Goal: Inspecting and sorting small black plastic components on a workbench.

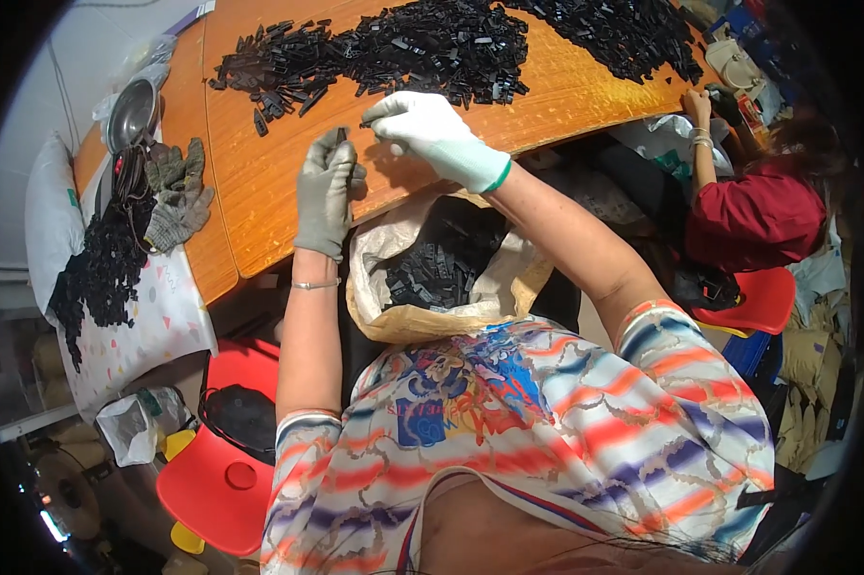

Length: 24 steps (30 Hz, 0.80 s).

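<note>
My left hand (325,196), in a grey work glove, is raised just above the near edge of the orange-brown table. Its fingers are closed on a small black plastic piece (342,135). Close beside it on the right, my right hand (432,134) wears a white glove with a green cuff. The right fingers are bent together, with a dark bit at their tips too small to make out. Beyond both hands spreads a heap of black plastic pieces (432,53). Below them, at my lap, an open sack (367,264) holds many similar pieces (432,273).
Another black heap (624,34) lies farther right, near a co-worker in a red top (753,216). At left are a metal bowl (132,115), spare grey gloves (178,206) and more black pieces (111,259). A red chair (216,489) stands lower left.
</note>
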### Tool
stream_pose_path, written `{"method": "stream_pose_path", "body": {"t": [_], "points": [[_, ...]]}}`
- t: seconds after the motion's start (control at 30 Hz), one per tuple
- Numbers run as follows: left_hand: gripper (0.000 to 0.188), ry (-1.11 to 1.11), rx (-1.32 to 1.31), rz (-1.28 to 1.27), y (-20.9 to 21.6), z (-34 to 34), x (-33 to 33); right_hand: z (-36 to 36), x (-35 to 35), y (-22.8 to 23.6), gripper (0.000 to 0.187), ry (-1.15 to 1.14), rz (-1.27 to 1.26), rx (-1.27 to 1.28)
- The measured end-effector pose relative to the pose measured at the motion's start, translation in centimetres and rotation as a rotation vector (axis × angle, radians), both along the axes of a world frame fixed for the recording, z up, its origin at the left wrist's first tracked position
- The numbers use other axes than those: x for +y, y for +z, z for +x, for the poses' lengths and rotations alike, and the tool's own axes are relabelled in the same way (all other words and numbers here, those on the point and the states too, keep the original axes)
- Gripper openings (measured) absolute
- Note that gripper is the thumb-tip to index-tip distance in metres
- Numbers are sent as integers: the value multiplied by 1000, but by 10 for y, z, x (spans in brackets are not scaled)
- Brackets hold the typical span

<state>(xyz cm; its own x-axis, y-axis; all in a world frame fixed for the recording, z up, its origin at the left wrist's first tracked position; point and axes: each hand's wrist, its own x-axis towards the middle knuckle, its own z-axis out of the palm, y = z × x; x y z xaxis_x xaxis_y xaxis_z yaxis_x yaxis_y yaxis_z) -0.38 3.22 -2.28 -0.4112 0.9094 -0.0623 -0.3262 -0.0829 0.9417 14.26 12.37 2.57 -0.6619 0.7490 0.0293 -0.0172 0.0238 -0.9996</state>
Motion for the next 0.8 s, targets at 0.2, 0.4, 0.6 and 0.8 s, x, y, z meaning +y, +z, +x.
{"method": "stream_pose_path", "body": {"t": [0.2,0.4,0.6,0.8], "points": [[25,-27,-106,29,11,9,-7,-21,-5,-2,30,-86,110,-66],[24,-19,-42,28,14,9,-13,-27,-8,-8,29,-104,310,-139],[24,19,70,0,20,15,-15,-23,-13,-6,27,-111,379,-199],[23,35,127,-26,20,15,-17,-23,-7,-10,25,-27,384,-211]]}}
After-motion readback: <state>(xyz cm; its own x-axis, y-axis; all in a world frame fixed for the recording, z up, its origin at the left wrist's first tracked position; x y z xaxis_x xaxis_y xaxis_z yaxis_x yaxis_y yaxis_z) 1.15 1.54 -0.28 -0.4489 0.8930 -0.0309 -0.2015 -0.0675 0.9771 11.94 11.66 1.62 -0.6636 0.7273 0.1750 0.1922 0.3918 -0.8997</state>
